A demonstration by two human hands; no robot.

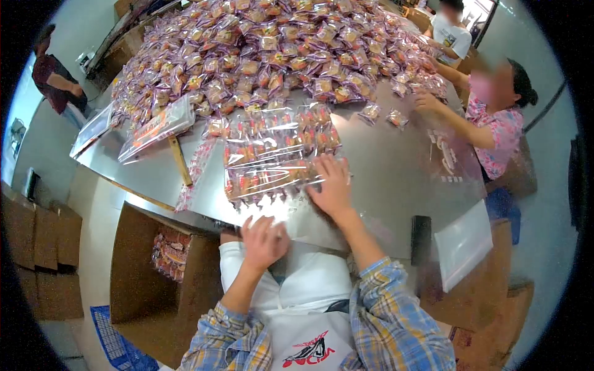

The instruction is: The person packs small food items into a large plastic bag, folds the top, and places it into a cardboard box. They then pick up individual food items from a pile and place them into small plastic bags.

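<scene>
A large clear plastic bag (272, 145) filled with rows of small wrapped cakes lies flat on the metal table in front of me. My right hand (332, 188) rests on the lower right part of this bag, fingers spread over the film. Below the bag, at the table's near edge, my left hand (265, 242) is held with its fingers apart and nothing in them. Beyond the bag rises a big heap of individually wrapped cakes (266, 55), and a couple of loose ones lie to its right.
Flat printed bags (161, 130) and a wooden strip (180, 161) lie at left. An open carton (145, 272) holding packed bags stands below left. Clear bags (464, 244) hang over the table's right edge. A person in a pink top (495, 133) reaches toward the heap; others stand farther back.
</scene>
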